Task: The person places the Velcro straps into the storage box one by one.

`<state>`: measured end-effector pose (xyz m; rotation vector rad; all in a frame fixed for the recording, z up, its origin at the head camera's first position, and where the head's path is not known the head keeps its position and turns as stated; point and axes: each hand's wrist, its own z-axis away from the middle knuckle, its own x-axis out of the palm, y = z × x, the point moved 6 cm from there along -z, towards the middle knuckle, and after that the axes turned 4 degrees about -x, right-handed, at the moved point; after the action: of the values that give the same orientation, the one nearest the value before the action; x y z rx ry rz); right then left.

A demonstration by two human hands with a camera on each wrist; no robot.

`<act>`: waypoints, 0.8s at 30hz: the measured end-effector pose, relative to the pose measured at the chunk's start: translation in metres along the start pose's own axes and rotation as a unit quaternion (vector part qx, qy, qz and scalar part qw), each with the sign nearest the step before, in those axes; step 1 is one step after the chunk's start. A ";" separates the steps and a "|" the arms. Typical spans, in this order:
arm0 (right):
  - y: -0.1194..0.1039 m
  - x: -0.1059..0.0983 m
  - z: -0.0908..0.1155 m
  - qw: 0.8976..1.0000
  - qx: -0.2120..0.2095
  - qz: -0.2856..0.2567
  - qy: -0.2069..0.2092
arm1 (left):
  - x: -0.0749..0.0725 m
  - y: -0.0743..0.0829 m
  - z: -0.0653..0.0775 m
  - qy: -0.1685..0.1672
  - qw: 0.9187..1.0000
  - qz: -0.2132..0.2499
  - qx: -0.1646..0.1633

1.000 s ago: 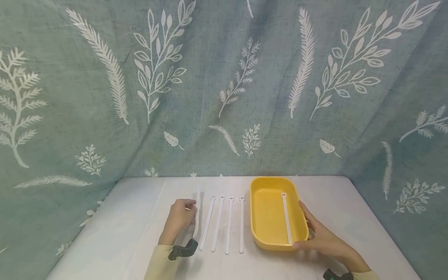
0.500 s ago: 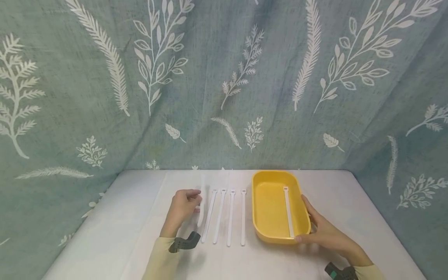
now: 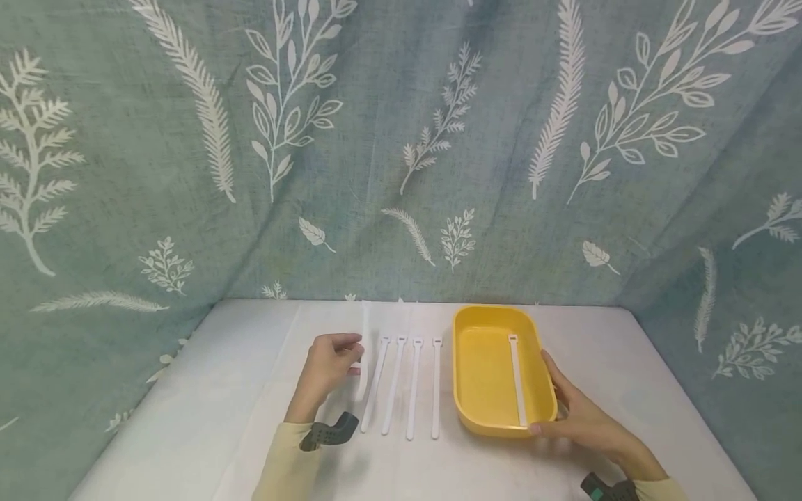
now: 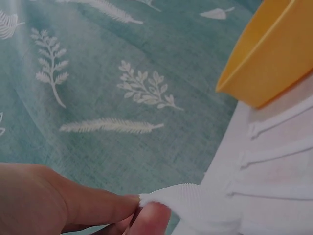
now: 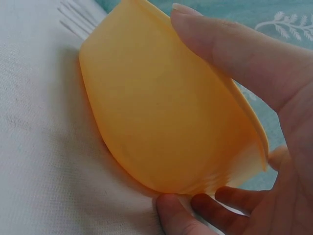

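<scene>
Left hand (image 3: 327, 362) up over the table (image 3: 250, 348), nearer its left edge, thumb and fingertips (image 4: 154, 218) drawn into a pinch; across toward the right edge, the right hand (image 3: 579, 410) grips, thumb parted wide from fingers (image 5: 210, 208), forearm (image 3: 654, 486) slanting inward

Blue-green fabric (image 3: 382, 160) with a white leaf print hangs behind and on both sides of a white table (image 3: 250, 348).
</scene>
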<state>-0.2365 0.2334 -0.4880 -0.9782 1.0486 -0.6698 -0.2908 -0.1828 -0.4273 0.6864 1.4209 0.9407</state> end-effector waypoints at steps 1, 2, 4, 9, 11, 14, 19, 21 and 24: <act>0.000 0.001 0.000 1.000 0.001 -0.001 -0.002 | -0.001 -0.001 0.001 0.001 1.000 0.005 -0.001; 0.001 0.003 0.000 1.000 0.002 0.002 -0.004 | -0.001 -0.001 0.002 0.001 1.000 0.009 -0.001; 0.003 0.005 0.000 1.000 0.007 0.008 -0.007 | 0.000 0.000 0.003 0.000 1.000 0.019 0.001; 0.002 0.004 -0.001 1.000 0.004 0.017 -0.004 | 0.003 0.009 0.006 -0.004 0.999 0.032 0.026; 0.001 0.003 0.000 1.000 -0.002 0.014 0.000 | 0.005 0.015 0.007 -0.003 0.999 0.035 0.035; -0.002 0.002 0.000 1.000 -0.003 0.024 0.004 | 0.009 0.020 0.008 -0.002 0.998 0.049 0.038; -0.006 0.000 0.001 1.000 -0.007 0.024 0.002 | 0.018 0.025 0.012 -0.019 0.994 0.098 0.039; -0.005 0.000 0.001 1.000 -0.008 0.026 0.002 | 0.021 0.027 0.015 -0.021 0.993 0.109 0.043; -0.004 0.000 0.000 0.999 -0.009 0.032 0.005 | 0.026 0.030 0.018 -0.024 0.992 0.111 0.049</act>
<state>-0.2369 0.2318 -0.4846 -0.9545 1.0923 -0.6142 -0.2790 -0.1429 -0.4136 0.9498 1.3737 1.0243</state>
